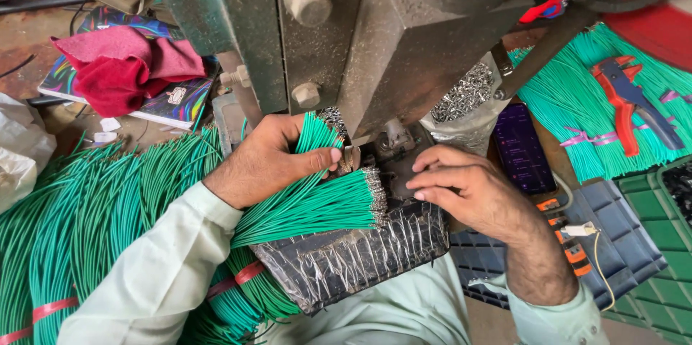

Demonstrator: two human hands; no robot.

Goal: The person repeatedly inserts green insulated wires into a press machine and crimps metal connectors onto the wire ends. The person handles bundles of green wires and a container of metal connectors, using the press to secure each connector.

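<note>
The left hand (270, 161) gripped a fanned bundle of green wires (317, 204) above a foil-wrapped pad (360, 255) (crinkled, grey). The right hand (468, 190), fingers curled and holding nothing visible, rested beside the dusty press (404, 35) on a cluttered bench.

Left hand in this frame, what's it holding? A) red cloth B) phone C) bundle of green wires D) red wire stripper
C: the left hand is closed around a fanned bundle of green wires, stripped ends toward the press; the red wire stripper lies apart on other wires at right.
</note>
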